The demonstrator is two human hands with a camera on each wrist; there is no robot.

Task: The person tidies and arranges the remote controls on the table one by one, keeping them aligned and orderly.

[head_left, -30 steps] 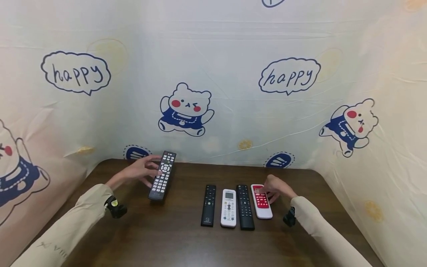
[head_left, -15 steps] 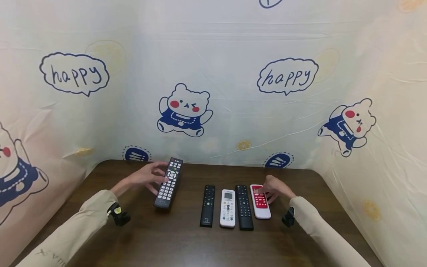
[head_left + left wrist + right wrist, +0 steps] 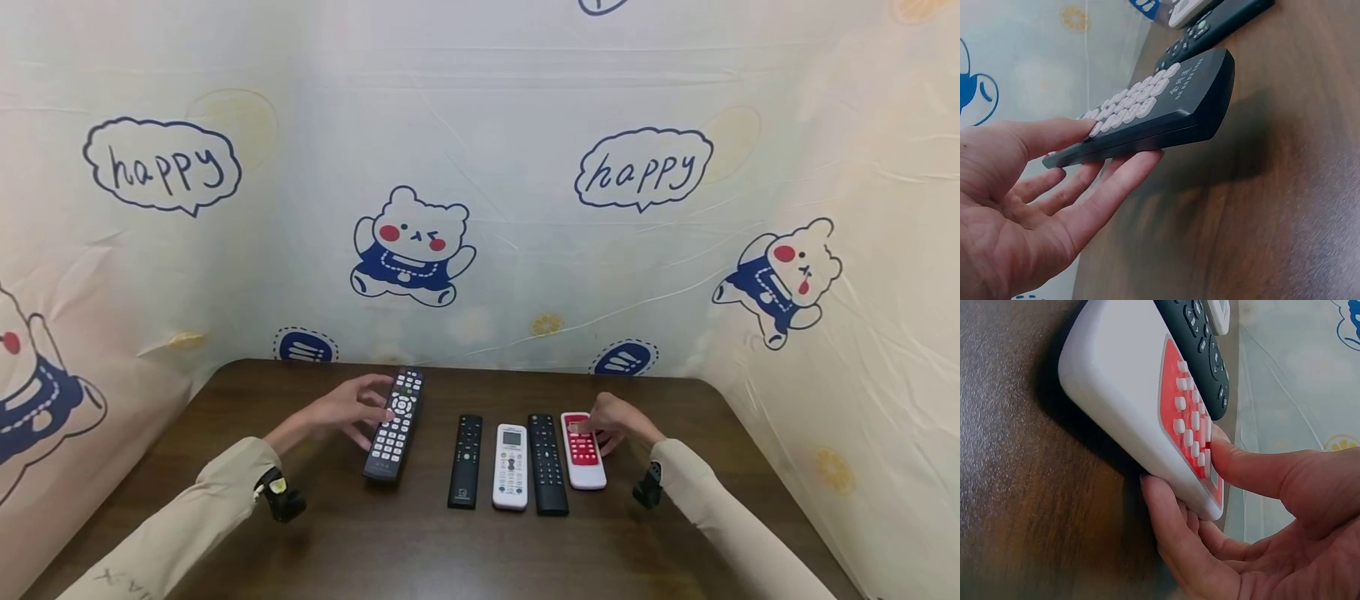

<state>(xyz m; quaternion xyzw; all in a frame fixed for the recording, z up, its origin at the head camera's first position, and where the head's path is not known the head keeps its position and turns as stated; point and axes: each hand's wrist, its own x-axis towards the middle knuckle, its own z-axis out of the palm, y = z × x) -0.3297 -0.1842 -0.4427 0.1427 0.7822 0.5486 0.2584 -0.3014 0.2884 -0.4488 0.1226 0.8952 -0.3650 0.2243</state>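
Observation:
My left hand pinches a large black remote control with white buttons, thumb on its keys and fingers beneath. In the left wrist view this black remote is tilted above the table, its shadow on the wood. On the right, my right hand grips a white remote with a red keypad. Its thumb lies over the top end of the keypad and the fingers are at the side and underneath, as the right wrist view shows on the white-and-red remote.
Between the hands lie a slim black remote, a white remote with a small screen and another black remote, side by side. The brown wooden table ends at a printed cloth backdrop.
My left hand has carried the large black remote rightward and a little nearer to me, toward the row. The right hand stays on the white-and-red remote.

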